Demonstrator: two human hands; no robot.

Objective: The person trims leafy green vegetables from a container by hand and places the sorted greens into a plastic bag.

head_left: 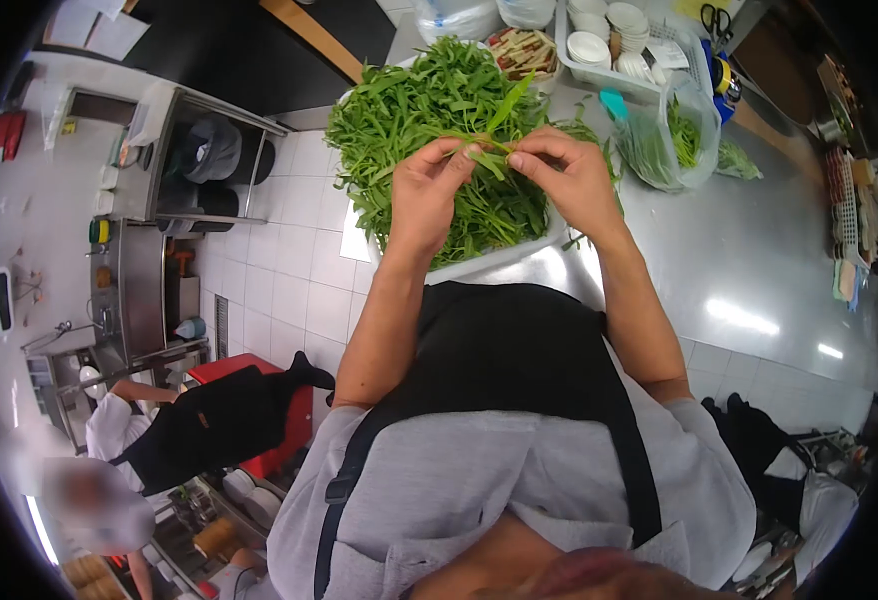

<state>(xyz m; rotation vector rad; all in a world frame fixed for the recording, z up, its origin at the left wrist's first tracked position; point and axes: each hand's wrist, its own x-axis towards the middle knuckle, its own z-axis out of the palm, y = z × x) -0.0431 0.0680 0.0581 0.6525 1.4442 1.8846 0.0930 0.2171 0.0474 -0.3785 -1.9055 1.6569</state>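
Observation:
Both hands pinch a leafy green stem (pixel 489 144), which looks like water spinach, and hold it up over a heap of the same greens (pixel 389 112). My left hand (pixel 426 195) grips one part of the stem between thumb and fingers. Close by on the right, my right hand (pixel 573 180) pinches another part. Long leaves stick up from between the two hands. The heap fills a white tub (pixel 499 258) and spills over its rim. To the right of the tub lie some loose stems (pixel 581 130), partly hidden by my right hand.
A clear plastic bag of greens (pixel 659 150) stands on the steel table (pixel 699 250). Behind it is a white basket (pixel 559 50) of small bowls, with scissors (pixel 716 20) nearby. Co-workers in black aprons (pixel 224 425) stand at the lower left and right.

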